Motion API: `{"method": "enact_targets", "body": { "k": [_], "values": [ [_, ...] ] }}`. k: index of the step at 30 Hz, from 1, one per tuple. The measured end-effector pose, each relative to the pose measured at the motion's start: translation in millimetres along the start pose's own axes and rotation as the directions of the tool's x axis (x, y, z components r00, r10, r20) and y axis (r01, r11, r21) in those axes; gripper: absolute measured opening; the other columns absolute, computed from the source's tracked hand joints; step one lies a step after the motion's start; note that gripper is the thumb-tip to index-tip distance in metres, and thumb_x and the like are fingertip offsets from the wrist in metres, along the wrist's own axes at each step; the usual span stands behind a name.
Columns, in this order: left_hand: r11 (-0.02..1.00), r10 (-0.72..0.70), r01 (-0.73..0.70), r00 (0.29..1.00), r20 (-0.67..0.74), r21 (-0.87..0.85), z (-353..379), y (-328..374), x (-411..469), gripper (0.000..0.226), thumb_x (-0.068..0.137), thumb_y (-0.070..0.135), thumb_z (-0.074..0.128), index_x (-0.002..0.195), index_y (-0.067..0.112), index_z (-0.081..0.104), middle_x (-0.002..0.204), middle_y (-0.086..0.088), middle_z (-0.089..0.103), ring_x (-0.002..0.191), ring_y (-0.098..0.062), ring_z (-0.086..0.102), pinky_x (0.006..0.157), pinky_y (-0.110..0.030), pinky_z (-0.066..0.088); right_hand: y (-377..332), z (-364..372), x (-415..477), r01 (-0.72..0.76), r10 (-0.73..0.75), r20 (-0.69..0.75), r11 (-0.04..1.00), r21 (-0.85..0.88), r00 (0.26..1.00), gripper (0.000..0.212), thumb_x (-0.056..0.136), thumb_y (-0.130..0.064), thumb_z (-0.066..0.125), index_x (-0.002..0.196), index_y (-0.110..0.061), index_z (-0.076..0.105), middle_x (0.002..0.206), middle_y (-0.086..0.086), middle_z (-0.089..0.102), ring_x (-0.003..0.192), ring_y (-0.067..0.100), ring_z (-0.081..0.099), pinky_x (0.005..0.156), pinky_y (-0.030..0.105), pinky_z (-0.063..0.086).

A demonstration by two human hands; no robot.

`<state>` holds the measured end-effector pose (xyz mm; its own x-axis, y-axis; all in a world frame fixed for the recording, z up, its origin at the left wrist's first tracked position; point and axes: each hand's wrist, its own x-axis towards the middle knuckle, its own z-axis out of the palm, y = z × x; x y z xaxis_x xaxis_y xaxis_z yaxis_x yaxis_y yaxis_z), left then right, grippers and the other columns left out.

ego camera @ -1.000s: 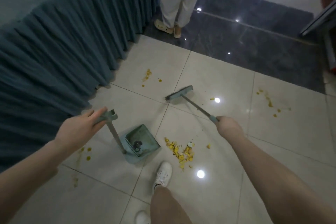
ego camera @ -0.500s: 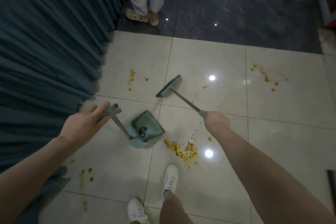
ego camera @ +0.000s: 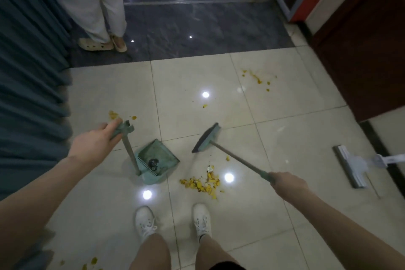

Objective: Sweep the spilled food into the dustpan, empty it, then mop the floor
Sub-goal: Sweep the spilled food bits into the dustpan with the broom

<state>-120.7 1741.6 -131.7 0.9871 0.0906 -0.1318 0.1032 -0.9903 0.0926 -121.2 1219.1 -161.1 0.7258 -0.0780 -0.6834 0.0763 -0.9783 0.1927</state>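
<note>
A green dustpan (ego camera: 158,161) stands on the pale tiles in front of my feet, some dark debris in its pan. My left hand (ego camera: 94,142) grips the top of its upright handle. My right hand (ego camera: 287,183) holds the green broom's handle; the broom head (ego camera: 206,137) sits just right of the dustpan. A pile of yellow spilled food (ego camera: 202,183) lies between the dustpan and my right hand. More yellow bits lie at the far right (ego camera: 256,78), behind the dustpan handle (ego camera: 112,114) and at the bottom left (ego camera: 93,261). A flat mop (ego camera: 350,165) lies on the floor at right.
A teal pleated curtain (ego camera: 28,72) runs along the left. Another person in pale trousers and sandals (ego camera: 103,44) stands on the dark floor strip ahead. A dark wooden door (ego camera: 361,50) closes the right side. My white shoes (ego camera: 144,221) are near the pile.
The view has swung right, bringing the mop and door into sight. The broom head has come nearer to the dustpan and the pile. My feet now stand side by side.
</note>
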Motion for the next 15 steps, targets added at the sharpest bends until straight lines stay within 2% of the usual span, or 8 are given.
{"method": "enact_targets", "body": {
  "k": [4,6,9,15],
  "values": [
    [0.992,0.127,-0.126,0.991,0.044,-0.019,-12,-20,27,0.041,0.094,0.045,0.045,0.13,0.026,0.038,0.108,-0.015,0.061,0.08,-0.041,0.065,0.06,-0.043,0.049,-10,17,-44,-0.091,0.091,0.035,0.996,0.01,0.995,0.027,0.099,-0.036,0.04,0.12,-0.032,0.057,0.085,-0.006,0.055,0.074,0.014,0.059,0.06,0.026,0.046],
    [0.986,0.167,-0.166,0.985,0.045,-0.025,-21,-33,37,0.041,0.095,0.047,0.042,0.13,0.028,0.037,0.109,-0.012,0.059,0.081,-0.039,0.064,0.06,-0.042,0.049,-19,13,-55,-0.113,0.113,0.0,0.993,0.027,0.994,0.03,0.1,-0.045,0.038,0.114,-0.033,0.061,0.083,-0.007,0.056,0.077,0.015,0.062,0.06,0.025,0.046],
    [0.982,0.191,-0.191,0.981,0.037,-0.005,-34,-53,48,0.043,0.096,0.046,0.04,0.134,0.026,0.037,0.112,-0.01,0.059,0.081,-0.036,0.065,0.059,-0.038,0.049,-35,-4,-57,-0.127,0.133,-0.071,0.988,0.087,0.989,0.046,0.096,-0.063,0.03,0.103,-0.034,0.065,0.081,-0.009,0.063,0.072,0.012,0.062,0.061,0.025,0.049],
    [0.977,0.213,-0.213,0.977,-0.023,-0.007,-60,-94,86,0.043,0.096,0.045,0.041,0.134,0.027,0.036,0.109,-0.01,0.061,0.077,-0.036,0.065,0.059,-0.044,0.053,-88,-52,-39,-0.124,0.15,-0.166,0.98,0.155,0.975,0.043,0.096,-0.062,0.033,0.097,-0.033,0.065,0.075,-0.01,0.062,0.068,0.011,0.06,0.054,0.023,0.045]
  ]
}}
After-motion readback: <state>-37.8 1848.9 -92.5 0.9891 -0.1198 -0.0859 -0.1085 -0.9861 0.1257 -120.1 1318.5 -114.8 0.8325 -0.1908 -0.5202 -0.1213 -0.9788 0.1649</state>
